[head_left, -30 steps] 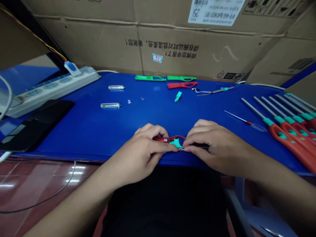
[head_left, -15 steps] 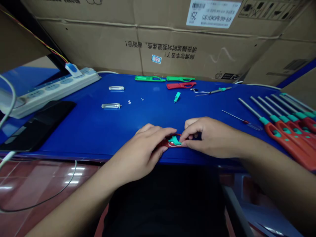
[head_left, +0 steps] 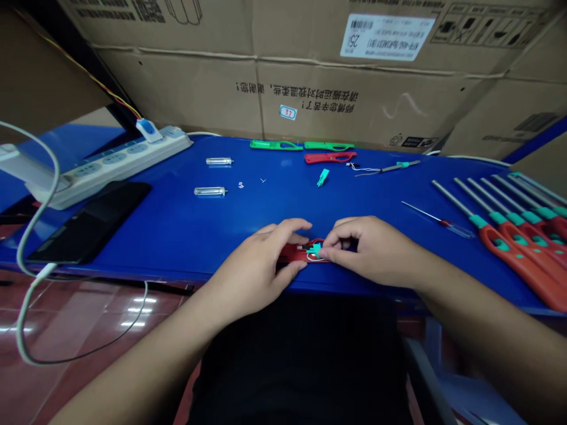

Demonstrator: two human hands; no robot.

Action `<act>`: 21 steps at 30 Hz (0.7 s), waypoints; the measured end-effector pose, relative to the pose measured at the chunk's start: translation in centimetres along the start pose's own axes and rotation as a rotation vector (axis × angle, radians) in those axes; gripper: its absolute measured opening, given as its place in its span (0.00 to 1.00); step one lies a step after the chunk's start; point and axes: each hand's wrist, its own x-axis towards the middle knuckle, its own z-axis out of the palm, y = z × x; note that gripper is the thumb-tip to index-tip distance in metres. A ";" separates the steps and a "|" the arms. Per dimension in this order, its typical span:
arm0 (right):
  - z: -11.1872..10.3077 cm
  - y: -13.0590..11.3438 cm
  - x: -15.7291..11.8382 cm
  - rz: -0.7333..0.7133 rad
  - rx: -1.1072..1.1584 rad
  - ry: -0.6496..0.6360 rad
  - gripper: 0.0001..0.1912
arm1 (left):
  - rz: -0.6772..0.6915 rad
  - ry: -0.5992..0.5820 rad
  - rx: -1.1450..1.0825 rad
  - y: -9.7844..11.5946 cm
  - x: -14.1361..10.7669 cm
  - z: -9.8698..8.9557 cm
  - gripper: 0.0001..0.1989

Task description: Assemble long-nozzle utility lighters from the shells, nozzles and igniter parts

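A red plastic casing half [head_left: 290, 255] lies near the table's front edge. My left hand [head_left: 261, 262] holds its left part between thumb and fingers. My right hand [head_left: 361, 245] pinches a teal plastic piece [head_left: 315, 250] over the casing, with a thin white wire beside it. Part of the casing is hidden by both hands. Another teal piece [head_left: 323, 177] lies behind them, and further back are a red casing half [head_left: 328, 157] and two green casing halves [head_left: 277, 145].
Several assembled red lighters [head_left: 522, 254] and a screwdriver [head_left: 443, 222] lie right. At left are a phone [head_left: 91, 224], a power strip [head_left: 115, 156] and cables. Two clear tubes [head_left: 210, 191] lie mid-left. A cardboard box [head_left: 305, 77] stands behind.
My left fingers have lifted and spread a little, showing more of the red casing. The right hand stays at the teal piece. The view has shifted slightly.
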 end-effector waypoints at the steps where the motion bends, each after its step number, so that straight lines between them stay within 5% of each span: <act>1: -0.1 0.0 0.1 0.017 0.009 -0.012 0.08 | -0.016 0.003 -0.007 0.0 -0.1 0.0 0.24; 21: -1.1 -1.1 0.1 -0.036 -0.126 0.018 0.11 | 0.068 -0.017 0.101 0.6 0.3 -0.3 0.22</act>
